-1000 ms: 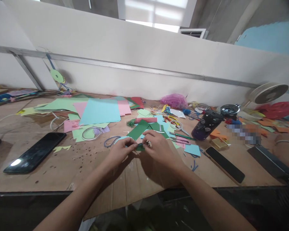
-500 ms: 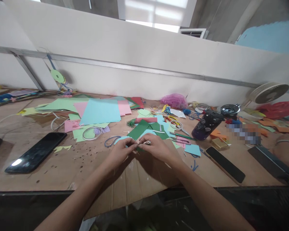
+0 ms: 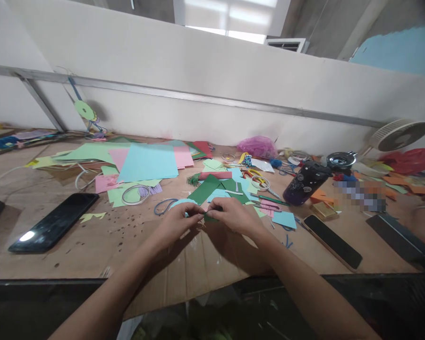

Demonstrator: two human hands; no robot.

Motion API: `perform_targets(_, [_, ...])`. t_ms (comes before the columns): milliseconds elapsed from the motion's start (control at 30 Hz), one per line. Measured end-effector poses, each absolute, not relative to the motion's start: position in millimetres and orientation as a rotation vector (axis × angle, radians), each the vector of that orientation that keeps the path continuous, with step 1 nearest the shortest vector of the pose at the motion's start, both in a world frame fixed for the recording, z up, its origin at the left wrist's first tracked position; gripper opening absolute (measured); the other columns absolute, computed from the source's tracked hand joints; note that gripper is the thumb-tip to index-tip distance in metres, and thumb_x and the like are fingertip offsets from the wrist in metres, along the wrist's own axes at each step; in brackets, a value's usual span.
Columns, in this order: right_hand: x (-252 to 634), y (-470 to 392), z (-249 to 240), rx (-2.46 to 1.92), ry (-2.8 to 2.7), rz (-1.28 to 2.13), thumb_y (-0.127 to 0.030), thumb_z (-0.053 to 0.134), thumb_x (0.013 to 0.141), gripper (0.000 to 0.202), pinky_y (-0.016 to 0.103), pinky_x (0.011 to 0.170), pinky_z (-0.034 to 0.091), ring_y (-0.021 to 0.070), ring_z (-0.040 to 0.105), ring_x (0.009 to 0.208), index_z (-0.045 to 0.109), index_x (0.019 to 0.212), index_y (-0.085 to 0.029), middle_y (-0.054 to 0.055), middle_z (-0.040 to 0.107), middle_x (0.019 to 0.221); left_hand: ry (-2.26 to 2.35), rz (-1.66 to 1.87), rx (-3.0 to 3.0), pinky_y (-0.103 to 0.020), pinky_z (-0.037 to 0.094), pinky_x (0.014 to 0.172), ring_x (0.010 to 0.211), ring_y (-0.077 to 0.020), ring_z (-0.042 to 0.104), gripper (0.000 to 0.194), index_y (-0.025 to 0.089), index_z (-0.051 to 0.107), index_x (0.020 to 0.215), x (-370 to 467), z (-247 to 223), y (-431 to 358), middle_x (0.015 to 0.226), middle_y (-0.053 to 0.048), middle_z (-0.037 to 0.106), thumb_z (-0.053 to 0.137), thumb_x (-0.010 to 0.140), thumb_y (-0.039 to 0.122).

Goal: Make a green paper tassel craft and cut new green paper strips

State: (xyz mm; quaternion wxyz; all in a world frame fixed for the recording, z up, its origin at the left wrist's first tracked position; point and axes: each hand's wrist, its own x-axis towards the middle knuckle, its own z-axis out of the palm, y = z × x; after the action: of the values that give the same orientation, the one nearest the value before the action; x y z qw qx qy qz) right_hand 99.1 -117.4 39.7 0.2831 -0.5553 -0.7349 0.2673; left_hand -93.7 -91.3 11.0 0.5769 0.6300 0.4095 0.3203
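Note:
Above the cardboard sheet [image 3: 184,283], my left hand [image 3: 180,221] and my right hand [image 3: 232,215] meet almost fingertip to fingertip. Both are closed in a pinch on a small dark green piece of paper [image 3: 208,218], mostly hidden by the fingers. Just beyond them lie larger dark green paper pieces [image 3: 206,188] over light blue paper. A rolled red paper piece with a green fringed end [image 3: 193,179] rests behind these. Green-handled tweezers or a similar slim tool [image 3: 272,200] lies right of my right hand.
A tablet or large phone [image 3: 55,224] lies left, a smaller phone [image 3: 333,242] right. Stacked coloured sheets [image 3: 148,163] sit at the back. A dark tumbler [image 3: 306,183] with its lid open, yellow-handled pliers [image 3: 255,177], tape rolls [image 3: 136,194] and a fan [image 3: 398,134] stand around.
My fingers have shifted slightly on the small piece. A pale striped bit seen by my right fingertips no longer shows, and more green shows between the hands.

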Motion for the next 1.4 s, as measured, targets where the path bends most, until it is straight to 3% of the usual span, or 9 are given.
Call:
perform_targets(533, [100, -116, 36, -1.432, -1.993, 0.734, -0.025, 0.059, 0.090, 0.013, 0.024, 0.071, 0.040, 0.0146, 0.061, 0.080, 0.071, 0.088, -0.021, -0.001, 0.071, 0.086, 0.952, 0.712, 1.596, -0.029, 0.049, 0.066, 0.076, -0.0205, 0.066, 0.020, 0.019, 0.067, 0.080, -93, 3, -81, 0.078, -0.006, 0.070, 0.064, 0.081, 0.039])
perform_targets(633, [102, -121, 39, -1.365, -1.949, 0.720, -0.031, 0.057, 0.092, 0.018, 0.027, 0.079, 0.044, 0.0172, 0.063, 0.092, 0.069, 0.103, -0.024, 0.002, 0.070, 0.100, 0.966, 0.747, 1.496, -0.027, 0.048, 0.063, 0.074, -0.0194, 0.064, 0.022, 0.019, 0.066, 0.081, -92, 6, -85, 0.078, -0.006, 0.068, 0.066, 0.079, 0.040])
perform_targets(733, [104, -129, 44, -1.279, -1.965, 0.618, -0.029, 0.068, 0.085, 0.034, 0.033, 0.093, 0.045, 0.0213, 0.059, 0.111, 0.063, 0.118, -0.028, 0.004, 0.063, 0.119, 0.980, 0.804, 1.387, -0.026, 0.048, 0.061, 0.073, -0.0182, 0.062, 0.023, 0.019, 0.065, 0.081, -91, 10, -89, 0.077, -0.004, 0.066, 0.070, 0.075, 0.040])
perform_targets(800, [105, -133, 46, -1.245, -2.033, 0.510, -0.024, 0.072, 0.080, 0.042, 0.038, 0.100, 0.042, 0.0232, 0.053, 0.121, 0.062, 0.120, -0.030, 0.005, 0.057, 0.129, 0.991, 0.831, 1.339, -0.025, 0.047, 0.061, 0.073, -0.0181, 0.062, 0.024, 0.019, 0.065, 0.082, -91, 14, -92, 0.078, -0.004, 0.066, 0.072, 0.073, 0.041])
perform_targets(900, [105, -133, 41, -1.234, -2.136, 0.316, -0.016, 0.067, 0.082, 0.038, 0.041, 0.106, 0.038, 0.0231, 0.048, 0.127, 0.063, 0.117, -0.031, 0.004, 0.053, 0.136, 0.990, 0.830, 1.283, -0.023, 0.046, 0.059, 0.074, -0.0177, 0.062, 0.026, 0.020, 0.065, 0.084, -90, 19, -96, 0.081, -0.004, 0.066, 0.073, 0.072, 0.041])
perform_targets(1000, [102, -128, 32, -1.230, -2.175, 0.184, -0.011, 0.063, 0.084, 0.034, 0.042, 0.106, 0.037, 0.0228, 0.048, 0.126, 0.064, 0.112, -0.029, 0.004, 0.054, 0.137, 0.971, 0.802, 1.241, -0.022, 0.045, 0.059, 0.072, -0.0159, 0.061, 0.025, 0.020, 0.065, 0.083, -89, 21, -97, 0.077, -0.002, 0.064, 0.073, 0.072, 0.040])
perform_targets(1167, [98, -122, 23, -1.178, -2.158, 0.139, -0.017, 0.064, 0.086, 0.019, 0.038, 0.102, 0.040, 0.0216, 0.054, 0.118, 0.067, 0.102, -0.025, 0.005, 0.059, 0.130, 0.978, 0.767, 1.287, -0.021, 0.043, 0.057, 0.073, -0.0156, 0.060, 0.023, 0.019, 0.064, 0.079, -89, 20, -94, 0.078, -0.003, 0.063, 0.072, 0.073, 0.039])
perform_targets(1400, [96, -124, 26, -1.188, -2.107, 0.171, -0.022, 0.065, 0.087, 0.014, 0.038, 0.100, 0.040, 0.0217, 0.056, 0.115, 0.067, 0.100, -0.026, 0.005, 0.062, 0.125, 0.996, 0.806, 1.275, -0.021, 0.044, 0.058, 0.073, -0.0162, 0.059, 0.023, 0.020, 0.063, 0.079, -88, 20, -98, 0.078, -0.003, 0.062, 0.070, 0.073, 0.040])
